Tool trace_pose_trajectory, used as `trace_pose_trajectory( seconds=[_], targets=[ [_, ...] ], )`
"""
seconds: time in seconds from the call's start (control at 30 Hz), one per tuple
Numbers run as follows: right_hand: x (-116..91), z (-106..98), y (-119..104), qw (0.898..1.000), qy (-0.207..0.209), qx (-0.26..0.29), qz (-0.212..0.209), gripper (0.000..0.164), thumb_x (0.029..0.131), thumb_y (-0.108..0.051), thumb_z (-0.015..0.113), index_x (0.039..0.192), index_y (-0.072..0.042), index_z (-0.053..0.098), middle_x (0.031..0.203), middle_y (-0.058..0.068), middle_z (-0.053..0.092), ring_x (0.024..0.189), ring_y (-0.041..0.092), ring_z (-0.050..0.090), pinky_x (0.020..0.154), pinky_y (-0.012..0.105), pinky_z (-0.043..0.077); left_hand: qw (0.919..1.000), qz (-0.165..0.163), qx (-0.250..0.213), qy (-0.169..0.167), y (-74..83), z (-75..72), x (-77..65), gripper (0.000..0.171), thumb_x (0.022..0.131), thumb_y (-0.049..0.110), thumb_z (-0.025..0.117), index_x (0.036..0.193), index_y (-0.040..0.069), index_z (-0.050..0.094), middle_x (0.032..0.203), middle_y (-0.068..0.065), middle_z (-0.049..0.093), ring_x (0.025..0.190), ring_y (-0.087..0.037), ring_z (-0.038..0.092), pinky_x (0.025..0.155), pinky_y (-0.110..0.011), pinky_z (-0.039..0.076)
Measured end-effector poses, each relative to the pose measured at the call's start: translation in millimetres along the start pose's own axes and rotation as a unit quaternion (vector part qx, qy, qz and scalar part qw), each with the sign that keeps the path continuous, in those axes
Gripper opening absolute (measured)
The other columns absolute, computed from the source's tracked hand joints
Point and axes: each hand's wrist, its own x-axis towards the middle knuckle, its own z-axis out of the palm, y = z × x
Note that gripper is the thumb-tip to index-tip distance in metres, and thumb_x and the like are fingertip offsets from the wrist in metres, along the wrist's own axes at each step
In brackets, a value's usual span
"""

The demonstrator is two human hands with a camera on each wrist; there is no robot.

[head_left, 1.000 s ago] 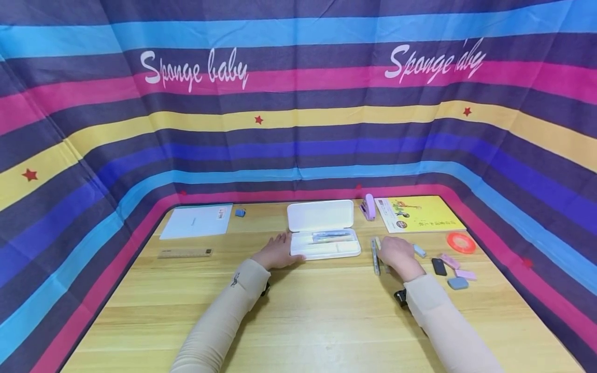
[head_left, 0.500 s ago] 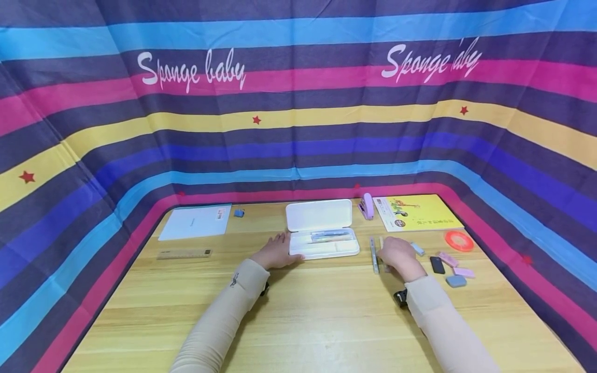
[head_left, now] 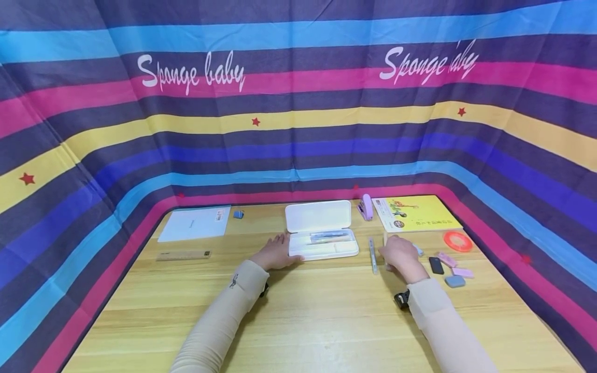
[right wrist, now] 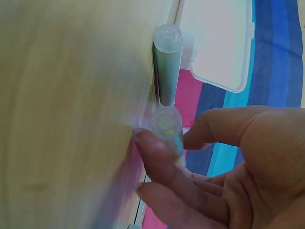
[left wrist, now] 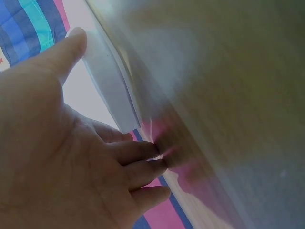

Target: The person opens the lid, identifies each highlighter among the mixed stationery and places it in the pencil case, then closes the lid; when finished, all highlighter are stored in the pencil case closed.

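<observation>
An open white pencil case (head_left: 298,249) stands mid-table, lid up, with several pens (head_left: 328,237) in its tray. My left hand (head_left: 273,252) rests at its left end. In the left wrist view the thumb lies along the wall of the case (left wrist: 112,78), while the loosely extended fingers reach past its corner. To the right of the case, my right hand (head_left: 400,254) pinches a pale pen (right wrist: 166,123) with a clear end between thumb and index finger. Another pen (head_left: 373,255) lies on the table just left of that hand; the hand hides most of the held pen.
Behind the right hand are a purple stapler (head_left: 366,207) and a yellow book (head_left: 417,213). Several small blocks, including a black one (head_left: 436,266), and an orange ring (head_left: 457,241) lie farther right. Leftward are a ruler (head_left: 183,255), white booklet (head_left: 195,224) and small blue object (head_left: 238,214).
My right hand has shifted slightly right with the pale pen, widening the gap to the pen left on the table. My left hand stays at the pencil case.
</observation>
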Motion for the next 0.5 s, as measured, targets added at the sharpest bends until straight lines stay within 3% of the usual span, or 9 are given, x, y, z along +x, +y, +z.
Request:
trace_pose_trajectory(
  seconds=[0.17, 0.27, 0.5],
  targets=[
    [-0.1, 0.0, -1.1, 1.0, 0.007, 0.016, 0.001, 0.041, 0.084, -0.026, 0.042, 0.102, 0.011, 0.041, 0.05, 0.003, 0.056, 0.041, 0.015, 0.053, 0.044, 0.03, 0.038, 1.0, 0.0, 0.002, 0.0, -1.1, 1.2, 0.6, 0.102, 0.073, 0.071, 0.038, 0.138, 0.0, 0.006, 0.142, -0.018, 0.008, 0.129, -0.029, 0.008, 0.103, -0.042, 0.006],
    [-0.2, -1.3, -2.6, 1.0, 0.013, 0.018, 0.0, 0.048, 0.085, -0.026, 0.041, 0.11, 0.015, 0.034, 0.051, 0.003, 0.056, 0.043, 0.017, 0.052, 0.043, 0.031, 0.038, 1.0, 0.0, -0.003, -0.003, -0.1, 0.6, 0.3, 0.101, 0.073, 0.069, 0.039, 0.138, 0.0, 0.006, 0.142, -0.019, 0.008, 0.129, -0.029, 0.007, 0.103, -0.042, 0.005],
    [2.2, -3.0, -7.7, 0.997, 0.067, -0.035, -0.02, 0.054, 0.086, -0.039, 0.043, 0.109, 0.01, 0.039, 0.063, 0.011, 0.053, 0.056, 0.026, 0.05, 0.046, 0.037, 0.038, 1.0, -0.003, -0.004, -0.006, 2.1, -1.8, -2.0, 0.1, 0.074, 0.068, 0.041, 0.138, -0.001, 0.006, 0.141, -0.019, 0.009, 0.129, -0.029, 0.007, 0.103, -0.042, 0.005]
  ],
)
